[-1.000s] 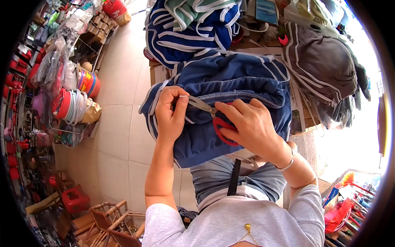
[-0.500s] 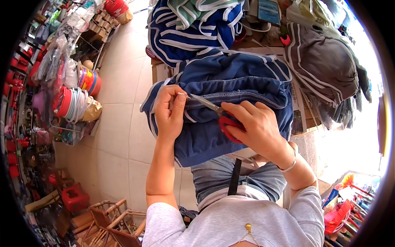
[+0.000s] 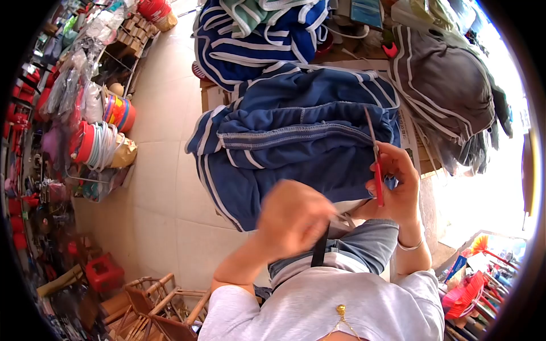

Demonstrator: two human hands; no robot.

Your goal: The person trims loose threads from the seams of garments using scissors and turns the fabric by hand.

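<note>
A navy blue garment with white stripes and a stitched waistband-like seam lies spread across the table's near side and hangs over its edge. My right hand is closed round the red handles of a pair of scissors, at the garment's right side. Their blades point away from me, over the cloth, and look closed or seen edge-on. My left hand is above my lap, just off the garment's near edge. Motion smears its fingers, so whether it holds anything is unclear.
Behind the garment lies a heap of blue striped clothes, with a grey-brown striped bundle to its right. Red buckets and coiled hose stand at the left. A bamboo chair is low left, brooms low right.
My left hand has left the garment's seam and swung down towards my lap. My right hand has drawn the scissors away to the right and turned them upright, away from the seam.
</note>
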